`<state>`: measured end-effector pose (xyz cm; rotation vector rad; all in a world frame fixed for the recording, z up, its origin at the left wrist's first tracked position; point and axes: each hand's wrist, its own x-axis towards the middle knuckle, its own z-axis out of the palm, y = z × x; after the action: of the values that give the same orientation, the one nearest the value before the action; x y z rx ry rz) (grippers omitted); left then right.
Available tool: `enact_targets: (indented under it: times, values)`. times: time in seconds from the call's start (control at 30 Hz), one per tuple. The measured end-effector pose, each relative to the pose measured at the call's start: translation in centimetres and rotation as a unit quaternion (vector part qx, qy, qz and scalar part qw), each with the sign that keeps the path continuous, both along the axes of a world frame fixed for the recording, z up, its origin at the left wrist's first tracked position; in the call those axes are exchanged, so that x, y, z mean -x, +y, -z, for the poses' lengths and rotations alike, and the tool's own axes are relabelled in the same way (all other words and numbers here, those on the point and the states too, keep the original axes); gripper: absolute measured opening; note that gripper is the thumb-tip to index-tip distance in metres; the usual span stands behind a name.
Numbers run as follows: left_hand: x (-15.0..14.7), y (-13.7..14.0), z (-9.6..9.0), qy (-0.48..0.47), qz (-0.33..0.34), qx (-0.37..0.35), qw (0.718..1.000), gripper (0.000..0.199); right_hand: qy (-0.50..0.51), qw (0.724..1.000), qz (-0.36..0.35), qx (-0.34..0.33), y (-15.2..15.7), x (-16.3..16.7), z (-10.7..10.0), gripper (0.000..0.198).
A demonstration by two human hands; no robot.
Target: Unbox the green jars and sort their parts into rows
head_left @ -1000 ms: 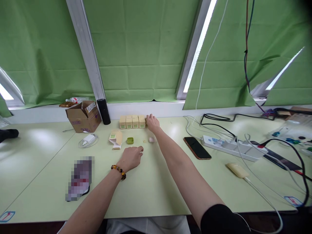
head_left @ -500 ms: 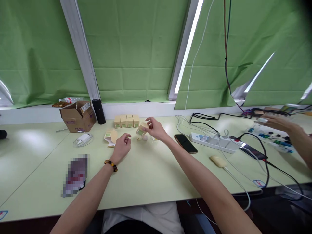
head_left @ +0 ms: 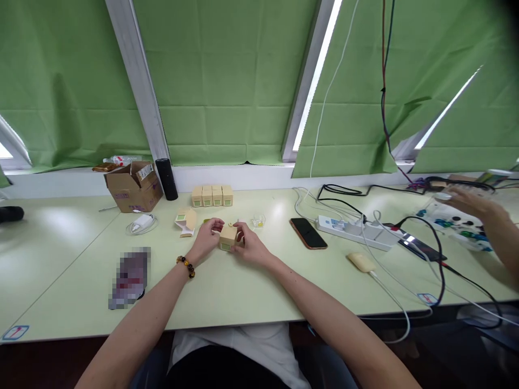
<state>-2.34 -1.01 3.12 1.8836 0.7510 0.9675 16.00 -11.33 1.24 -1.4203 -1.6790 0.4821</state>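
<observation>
Between my two hands sits a small tan cardboard box [head_left: 227, 238] with a pale green label on its front. My left hand [head_left: 206, 237] presses its fingers to the left side, and my right hand [head_left: 251, 247] grips the right side. Left of them lies an opened tan box [head_left: 186, 222], its flaps unfolded. Several matching closed boxes [head_left: 212, 196] stand in a row against the wall. A small clear plastic piece [head_left: 258, 220] rests behind my right hand; smaller bits behind the held box are partly hidden.
A brown carton [head_left: 135, 190], a black cylinder [head_left: 166, 180] and a white charger [head_left: 141, 222] stand at left. To the right are a phone [head_left: 308, 233], a power strip [head_left: 352, 231], a beige mouse-shaped object [head_left: 360, 262] and cables. Another person's hand [head_left: 466, 200] is at far right.
My right hand has brought the small box down and towards me. My left hand has moved right and up to meet it, and both now hold the box.
</observation>
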Motion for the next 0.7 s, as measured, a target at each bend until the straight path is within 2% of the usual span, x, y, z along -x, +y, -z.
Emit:
enact_targets:
  times: [0.1,0.2,0.27,0.43,0.5,0.6,0.7]
  values:
    - [-0.1,0.4,0.0,-0.053,0.013,0.086,0.995,0.041,0.147,0.989,-0.015,0.012,0.7,-0.3,0.4,0.060]
    - [0.0,0.5,-0.1,-0.113,0.040,0.172,0.978,0.041,0.293,0.954,-0.052,0.033,0.9,-0.4,0.1,0.061]
    - [0.1,0.3,-0.2,-0.144,0.062,0.212,0.965,0.039,0.351,0.933,-0.074,0.040,0.8,-0.4,-0.3,0.062]
    - [0.3,-0.6,-0.4,-0.173,0.126,0.294,0.931,0.040,0.397,0.914,-0.074,0.023,0.3,-0.1,-1.2,0.064]
    - [0.4,-0.9,-0.5,-0.169,0.172,0.318,0.917,0.042,0.404,0.912,-0.070,0.012,0.1,0.0,-1.4,0.064]
    - [0.5,-1.4,-0.7,-0.172,0.248,0.337,0.892,0.043,0.415,0.907,-0.065,-0.008,0.0,0.0,-1.6,0.063]
    - [0.6,-1.7,-0.8,-0.193,0.290,0.341,0.873,0.045,0.413,0.908,-0.056,-0.026,0.0,0.0,-1.6,0.059]
